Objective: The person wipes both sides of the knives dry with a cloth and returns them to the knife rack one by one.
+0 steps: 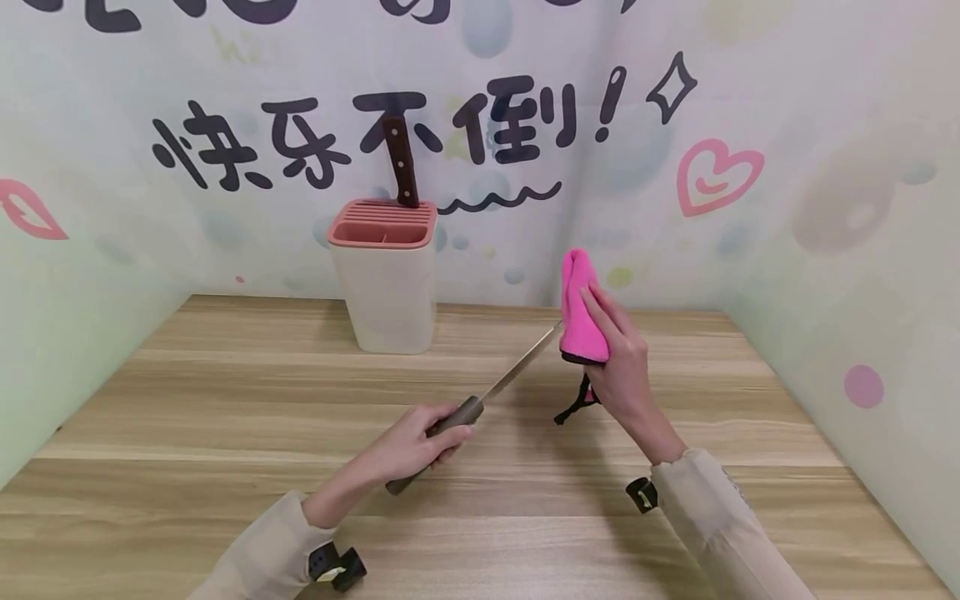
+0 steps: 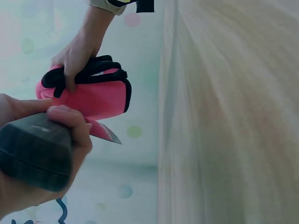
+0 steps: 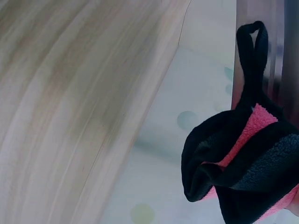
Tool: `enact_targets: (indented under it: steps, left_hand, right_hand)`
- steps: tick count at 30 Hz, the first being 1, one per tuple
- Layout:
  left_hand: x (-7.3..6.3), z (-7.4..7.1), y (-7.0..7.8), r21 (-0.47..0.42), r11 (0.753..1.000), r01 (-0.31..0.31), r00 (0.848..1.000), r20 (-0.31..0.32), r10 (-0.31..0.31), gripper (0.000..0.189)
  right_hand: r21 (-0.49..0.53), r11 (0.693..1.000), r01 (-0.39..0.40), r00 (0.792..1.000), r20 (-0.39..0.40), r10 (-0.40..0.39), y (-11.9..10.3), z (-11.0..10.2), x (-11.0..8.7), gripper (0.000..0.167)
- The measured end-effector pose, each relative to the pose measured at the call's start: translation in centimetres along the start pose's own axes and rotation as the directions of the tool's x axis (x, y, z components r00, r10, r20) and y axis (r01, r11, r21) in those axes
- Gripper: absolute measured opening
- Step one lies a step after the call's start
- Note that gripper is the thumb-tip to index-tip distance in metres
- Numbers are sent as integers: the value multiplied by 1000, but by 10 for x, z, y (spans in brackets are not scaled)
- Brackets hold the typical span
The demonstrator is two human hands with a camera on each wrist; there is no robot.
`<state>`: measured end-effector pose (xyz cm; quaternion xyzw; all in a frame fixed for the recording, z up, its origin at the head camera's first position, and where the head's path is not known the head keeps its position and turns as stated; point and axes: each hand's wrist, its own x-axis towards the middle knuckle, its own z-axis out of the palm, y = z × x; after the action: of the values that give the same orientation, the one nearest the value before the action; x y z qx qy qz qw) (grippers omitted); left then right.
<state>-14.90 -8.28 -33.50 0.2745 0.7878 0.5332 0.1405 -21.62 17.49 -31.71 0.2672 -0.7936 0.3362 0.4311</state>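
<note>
My left hand (image 1: 408, 442) grips the dark handle of a knife (image 1: 517, 371), whose blade slants up and to the right. In my right hand (image 1: 626, 367) is a folded pink cloth (image 1: 581, 317) with black edging and a hanging loop. The cloth covers the blade's far end in the head view. From the left wrist, the blade's tip (image 2: 108, 134) shows just past the cloth (image 2: 105, 98). The right wrist view has the cloth's dark side (image 3: 261, 154) beside the broad blade (image 3: 273, 51); whether they touch I cannot tell.
A white knife block (image 1: 390, 300) with a pink slotted top stands at the back of the wooden table (image 1: 225, 417). Another knife's brown handle (image 1: 401, 162) sticks up from it. A printed backdrop (image 1: 510, 242) rises behind the table and along its sides.
</note>
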Motion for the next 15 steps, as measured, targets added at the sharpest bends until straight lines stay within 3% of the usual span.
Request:
enact_targets:
  steps: [8,15]
  left_hand:
    - [1,6,-1,-186,978,96,995,25,-93,23]
    - [3,6,-1,-246,967,72,997,55,-61,19]
  right_hand:
    - [-39,996,84,996,6,-84,-2,4,0,63]
    - [-83,990,115,993,-20,-117,-8,5,1,63]
